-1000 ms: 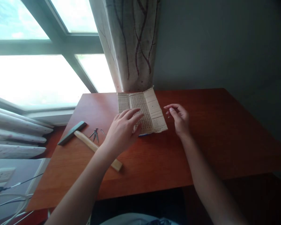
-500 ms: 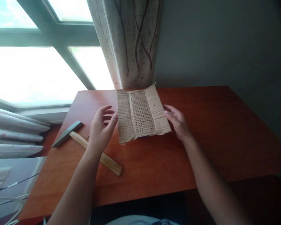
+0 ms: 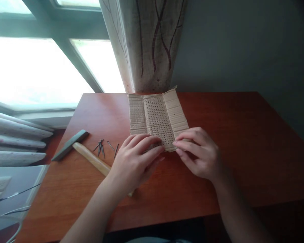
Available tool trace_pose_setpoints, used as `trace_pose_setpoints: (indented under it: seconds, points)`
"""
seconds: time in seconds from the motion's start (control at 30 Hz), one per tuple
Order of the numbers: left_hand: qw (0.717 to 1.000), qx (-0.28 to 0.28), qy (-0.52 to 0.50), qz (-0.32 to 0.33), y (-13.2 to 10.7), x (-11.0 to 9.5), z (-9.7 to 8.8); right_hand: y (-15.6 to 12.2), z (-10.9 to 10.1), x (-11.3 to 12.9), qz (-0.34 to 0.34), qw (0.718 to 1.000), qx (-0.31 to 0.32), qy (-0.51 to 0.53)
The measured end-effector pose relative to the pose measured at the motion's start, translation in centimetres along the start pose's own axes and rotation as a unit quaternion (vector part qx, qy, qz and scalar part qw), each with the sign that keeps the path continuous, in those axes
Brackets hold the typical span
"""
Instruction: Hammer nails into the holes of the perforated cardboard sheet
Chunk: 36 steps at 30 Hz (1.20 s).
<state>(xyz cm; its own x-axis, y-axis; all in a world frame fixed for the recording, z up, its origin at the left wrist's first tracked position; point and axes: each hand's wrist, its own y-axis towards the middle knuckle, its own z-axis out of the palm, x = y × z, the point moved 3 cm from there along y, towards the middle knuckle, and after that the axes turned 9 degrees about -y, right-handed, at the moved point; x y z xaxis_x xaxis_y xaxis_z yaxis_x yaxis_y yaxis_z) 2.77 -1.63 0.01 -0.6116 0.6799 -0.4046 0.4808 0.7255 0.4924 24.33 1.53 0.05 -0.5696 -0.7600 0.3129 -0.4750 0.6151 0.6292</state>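
A creased piece of cardboard (image 3: 154, 114), its middle panel punched with rows of small holes, lies tilted over the table with side flaps spread. My left hand (image 3: 139, 157) has its fingers closed on the near left edge, partly covering that corner. At the near right edge my right hand (image 3: 200, 152) pinches the cardboard between thumb and fingers. Left of my left hand lies a hammer (image 3: 90, 158) with a wooden handle, part of it behind my wrist. Several nails (image 3: 100, 147) rest loose between the hammer and the cardboard.
The reddish-brown table (image 3: 233, 145) reaches to the wall at the back. A patterned curtain (image 3: 149, 44) hangs behind the cardboard, beside a bright window (image 3: 40, 71). On the lower left are a wall socket (image 3: 0, 184) and cables (image 3: 20, 193).
Both hands have moved from the cardboard's sides to its near edge and closed on it. The nails, hidden before by my left hand, now show.
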Motion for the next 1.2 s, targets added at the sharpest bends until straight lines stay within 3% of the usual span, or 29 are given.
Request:
trace_pose_setpoints:
  seconds: [0.17, 0.7, 1.2]
  points:
    - [1.000, 0.007, 0.010, 0.011, -0.8, 0.7, 0.6, -1.1, 1.2, -0.1, -0.033, 0.998, 0.027, -0.034]
    - [1.000, -0.012, 0.011, 0.007, -1.0, 0.9, 1.0, -1.7, 1.8, -0.5, -0.022, 0.999, 0.017, -0.036]
    - [0.997, -0.071, 0.011, 0.027, -1.4, 1.0, 1.8, -2.0, 2.7, -0.1, -0.016, 0.996, -0.058, -0.059]
